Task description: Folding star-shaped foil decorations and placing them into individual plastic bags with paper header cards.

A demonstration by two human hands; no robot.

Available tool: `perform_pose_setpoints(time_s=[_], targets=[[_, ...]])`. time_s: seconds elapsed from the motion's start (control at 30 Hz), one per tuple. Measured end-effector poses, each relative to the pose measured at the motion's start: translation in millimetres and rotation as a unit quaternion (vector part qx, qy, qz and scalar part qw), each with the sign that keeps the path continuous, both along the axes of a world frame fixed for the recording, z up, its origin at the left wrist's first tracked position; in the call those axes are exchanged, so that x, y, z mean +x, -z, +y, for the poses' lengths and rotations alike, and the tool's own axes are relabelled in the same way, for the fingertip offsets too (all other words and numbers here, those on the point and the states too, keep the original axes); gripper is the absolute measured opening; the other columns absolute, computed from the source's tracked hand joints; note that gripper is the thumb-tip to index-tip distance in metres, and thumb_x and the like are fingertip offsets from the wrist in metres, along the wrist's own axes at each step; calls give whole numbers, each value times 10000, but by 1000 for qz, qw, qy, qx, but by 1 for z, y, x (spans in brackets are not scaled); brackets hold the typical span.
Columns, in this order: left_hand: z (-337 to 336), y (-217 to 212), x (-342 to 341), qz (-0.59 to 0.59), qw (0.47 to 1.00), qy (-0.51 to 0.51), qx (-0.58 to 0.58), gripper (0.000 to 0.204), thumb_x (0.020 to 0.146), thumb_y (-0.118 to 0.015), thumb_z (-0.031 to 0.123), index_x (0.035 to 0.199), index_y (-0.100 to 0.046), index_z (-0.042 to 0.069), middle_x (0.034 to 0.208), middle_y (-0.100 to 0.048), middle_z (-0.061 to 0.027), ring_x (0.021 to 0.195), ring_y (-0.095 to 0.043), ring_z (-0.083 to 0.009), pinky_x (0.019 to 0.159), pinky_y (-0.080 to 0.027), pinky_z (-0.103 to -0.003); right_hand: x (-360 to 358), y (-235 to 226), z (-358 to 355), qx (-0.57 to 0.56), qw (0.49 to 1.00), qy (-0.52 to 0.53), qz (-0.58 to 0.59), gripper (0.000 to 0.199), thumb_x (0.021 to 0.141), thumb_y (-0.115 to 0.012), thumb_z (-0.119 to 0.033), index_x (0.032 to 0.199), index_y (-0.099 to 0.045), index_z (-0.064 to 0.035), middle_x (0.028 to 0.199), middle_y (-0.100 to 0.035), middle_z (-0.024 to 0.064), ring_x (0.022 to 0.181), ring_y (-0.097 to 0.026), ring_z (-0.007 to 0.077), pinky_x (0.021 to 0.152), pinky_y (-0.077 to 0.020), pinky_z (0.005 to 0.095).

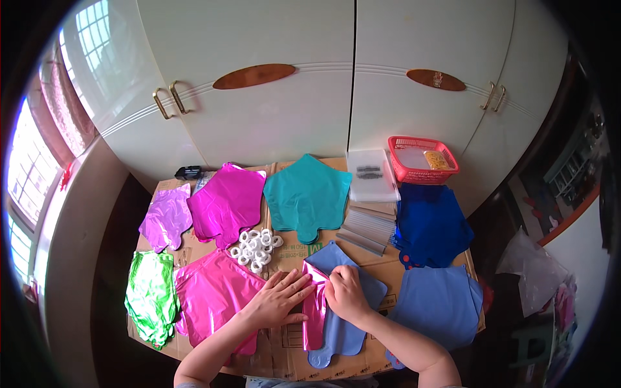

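A shiny pink foil balloon (314, 321), folded into a narrow strip, lies on top of a flat matte blue foil balloon (349, 337). The fingers of my left hand (277, 301) are stretched out, with their tips resting on the left edge of the pink strip. Curled closed at the strip's upper right edge, my right hand (345, 295) pinches the pink foil; its fingertips are partly hidden. Left of my left hand is a stack of pink foil balloons (210, 294). Just above it sits a pile of small white rings (256, 248).
Around lie stacks of green (151, 294), lilac (166, 215), magenta (229, 199), teal (307, 197), dark blue (433, 226) and light blue balloons (436, 304) on cardboard (275, 339). Grey strips (367, 229), clear bags (372, 184) and a red basket (424, 174) stand right; cabinet doors (272, 123) rise behind.
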State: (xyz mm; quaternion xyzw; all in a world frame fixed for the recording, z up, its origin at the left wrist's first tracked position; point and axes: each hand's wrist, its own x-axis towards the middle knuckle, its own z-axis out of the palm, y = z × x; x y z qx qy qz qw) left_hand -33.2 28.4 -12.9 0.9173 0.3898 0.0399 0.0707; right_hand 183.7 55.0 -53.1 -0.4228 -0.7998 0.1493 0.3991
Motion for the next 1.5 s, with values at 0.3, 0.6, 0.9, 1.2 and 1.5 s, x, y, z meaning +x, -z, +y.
perform_pose_setpoints(time_s=[0.3,0.6,0.9,1.2,1.5], targets=[[-14,0,-7,-258,952,-77,-145,749,906,-572,434,1421,-285,-28,1321,-457,-243,1252,-430,-355,1041,-341,-417,1,-11,-3,4,1000,-29,-5,324,886,-589,-321,900,-576,3,1003,-532,150,951,-494,329,866,-412,428],[-20,-17,8,-327,858,-333,-213,380,821,-660,171,1062,-442,-26,763,-637,-201,703,-668,-342,611,-510,-393,-6,-18,-11,13,990,-33,-136,293,797,-655,-265,1071,-647,-164,1188,-558,74,1105,-493,263,878,-402,427],[-15,-2,4,-220,904,-347,-118,366,784,-677,228,974,-507,-35,697,-620,-247,682,-638,-417,603,-512,-476,-7,-20,-12,13,982,-45,-184,356,806,-635,-290,1153,-641,-210,1291,-529,53,1193,-456,260,939,-374,429],[-6,-6,3,-324,831,-382,-241,311,813,-642,258,914,-591,-32,667,-618,-246,674,-647,-393,584,-506,-448,-9,-15,-10,17,974,-83,-210,407,847,-578,-277,1250,-592,-218,1392,-482,42,1320,-395,303,1082,-285,509],[-6,-11,25,-244,909,-268,-206,242,749,-593,212,731,-598,-29,671,-587,-247,679,-617,-416,638,-500,-480,-8,-23,-10,4,975,-84,-207,487,805,-611,-278,1265,-557,-128,1365,-495,72,1312,-403,294,1080,-290,500]])
